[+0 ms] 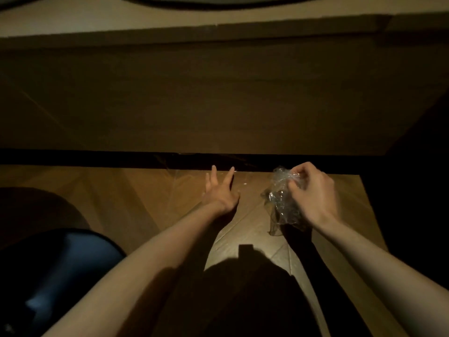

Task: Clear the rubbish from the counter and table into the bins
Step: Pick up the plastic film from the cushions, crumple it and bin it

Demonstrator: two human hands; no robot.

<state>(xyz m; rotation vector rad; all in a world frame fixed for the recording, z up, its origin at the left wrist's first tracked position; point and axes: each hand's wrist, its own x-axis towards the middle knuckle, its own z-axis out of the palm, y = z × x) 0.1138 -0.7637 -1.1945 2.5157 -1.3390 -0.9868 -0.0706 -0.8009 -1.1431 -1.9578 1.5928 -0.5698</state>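
The scene is dim. A crumpled bundle of clear plastic wrap [281, 198] hangs above the wooden floor [136, 190], and my right hand [313, 193] is shut on its top, fingers pinching the film. To its left my left hand [220, 190] is stretched forward with fingers spread, holding nothing. It reaches toward a faint sheet of clear film [170, 173] lying on the floor at the foot of the cabinet front [218, 98]. I cannot tell whether the fingertips touch the film.
A dark toe-kick strip [97, 158] runs along the cabinet's base. The pale counter edge [170, 23] runs across the top. A dark blue rounded container [60, 271] stands at the lower left. My own shadow falls on the floor between my arms.
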